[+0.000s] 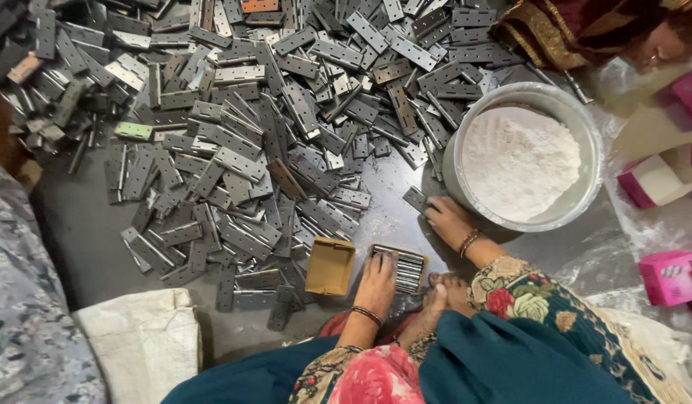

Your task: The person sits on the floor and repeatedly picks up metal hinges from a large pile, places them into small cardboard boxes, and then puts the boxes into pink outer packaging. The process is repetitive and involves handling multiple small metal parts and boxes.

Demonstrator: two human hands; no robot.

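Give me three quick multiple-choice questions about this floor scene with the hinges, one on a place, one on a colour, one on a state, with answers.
1. Where does the left hand rest?
A. In the powder bowl
B. On the small box of hinges
C. On the white sack

2. What colour are the cartons at the right edge?
A. Pink
B. Green
C. Black

3. What state is the metal bowl in?
A. Empty
B. Overturned
C. Filled with white powder

Answers:
1 B, the palm lies on the open box of hinges beside its brown lid.
2 A, they are bright pink.
3 C, white powder heaps inside it, while the right hand touches a hinge beside it.
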